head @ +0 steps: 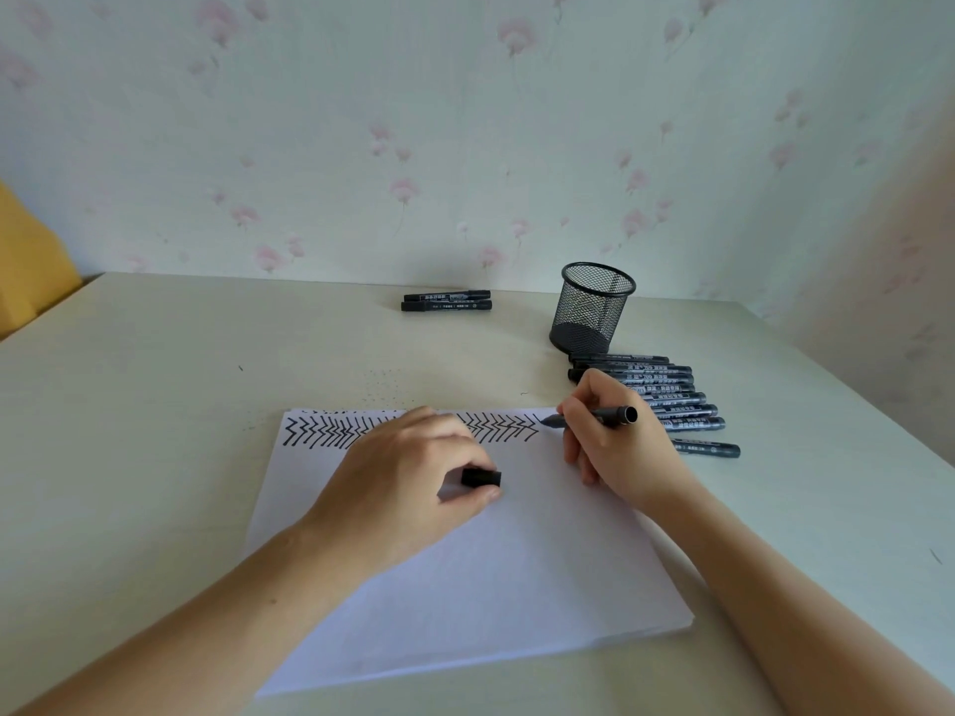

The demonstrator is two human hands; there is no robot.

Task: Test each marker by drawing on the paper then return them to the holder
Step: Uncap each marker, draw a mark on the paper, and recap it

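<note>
Marker gripped in right hand, tip on paper at right end of zigzag row. Left to right: left hand resting on paper, fingers pinching black cap; two markers by wall; mesh holder upright; row of markers beside it on table.

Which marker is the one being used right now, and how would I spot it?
Find the white paper on the table, then follow the row of black zigzags to its right end. There the right hand holds the marker. Unlike the capped markers lying beside it, it is uncapped, tip on paper.
</note>
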